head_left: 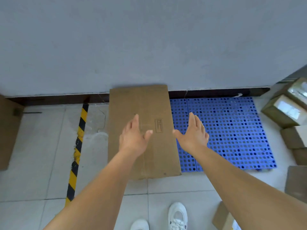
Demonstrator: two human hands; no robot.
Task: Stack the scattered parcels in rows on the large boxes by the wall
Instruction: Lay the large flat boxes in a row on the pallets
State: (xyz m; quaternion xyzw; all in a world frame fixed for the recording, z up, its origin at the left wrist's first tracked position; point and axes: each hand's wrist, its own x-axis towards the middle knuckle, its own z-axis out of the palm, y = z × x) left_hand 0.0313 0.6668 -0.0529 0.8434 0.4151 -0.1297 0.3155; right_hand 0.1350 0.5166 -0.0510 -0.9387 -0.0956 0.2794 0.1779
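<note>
Where the floor tiles meet the wall, a yellow-and-black hazard stripe runs well left of the left hand. That hand is empty, its fingers held together and straight, thumb apart, over the large box, which lies flat with its far end at the wall. The right hand is likewise flat and empty, fingers nearly together, over the blue perforated pallet. Scattered parcels sit well right of its fingertips.
</note>
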